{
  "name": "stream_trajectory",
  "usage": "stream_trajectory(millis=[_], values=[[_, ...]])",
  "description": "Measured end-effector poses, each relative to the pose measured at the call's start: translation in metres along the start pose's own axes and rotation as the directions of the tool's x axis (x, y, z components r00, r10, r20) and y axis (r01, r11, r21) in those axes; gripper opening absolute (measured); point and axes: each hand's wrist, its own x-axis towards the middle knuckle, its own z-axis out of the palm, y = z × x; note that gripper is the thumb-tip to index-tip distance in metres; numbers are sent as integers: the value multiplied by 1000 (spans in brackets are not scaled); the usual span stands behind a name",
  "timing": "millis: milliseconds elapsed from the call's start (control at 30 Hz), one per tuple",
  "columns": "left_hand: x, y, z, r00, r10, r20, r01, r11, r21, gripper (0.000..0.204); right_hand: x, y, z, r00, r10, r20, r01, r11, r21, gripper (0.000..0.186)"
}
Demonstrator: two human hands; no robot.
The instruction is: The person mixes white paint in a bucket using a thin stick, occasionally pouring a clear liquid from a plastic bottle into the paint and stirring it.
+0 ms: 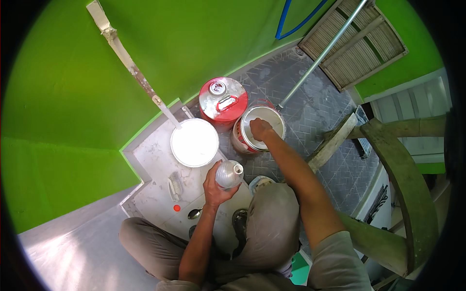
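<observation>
My left hand (216, 190) is wrapped around a clear plastic bottle (226, 175), its uncapped mouth facing up. My right hand (261, 129) reaches over the rim of an open metal can (241, 141) with pale insides. Its fingers look curled; what they grip, if anything, is hidden. Left of the can stands a round bucket of white paint (194, 143), with a long wooden stick (141, 77) leaning in it. Behind the cans sits a closed red and silver tin (224, 99) with a top handle. A small orange-red cap (176, 208) lies near a spoon (194, 213).
A brush (174, 187) lies on the marble step (154, 168). A metal pole (323, 56) slants past the open can. Curved wooden furniture (400, 194) crowds the right side. A slatted wooden panel (353, 43) leans against the green wall (194, 39). Grey patterned tiles (296, 116) cover the floor.
</observation>
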Motion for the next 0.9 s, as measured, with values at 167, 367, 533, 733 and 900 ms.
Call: stream_trajectory(millis=[167,367,533,733,900], values=[[2,0,2,1000,-5,11,5,1000,13,94,9,1,13,997,46,-57,-42,997,72,34],[-1,-1,3,998,-38,43,38,999,14,98,6,-4,17,982,177,-70,-152,952,266,28],[-2,-1,2,998,-37,46,36,999,25,97,3,-4,19,955,265,-132,-186,883,431,27],[-1,-2,4,999,-33,44,32,999,22,97,12,1,33,914,327,-241,-153,827,541,23],[-1,-2,3,999,-31,35,30,999,17,98,21,4,43,900,325,-290,-97,798,595,21]])
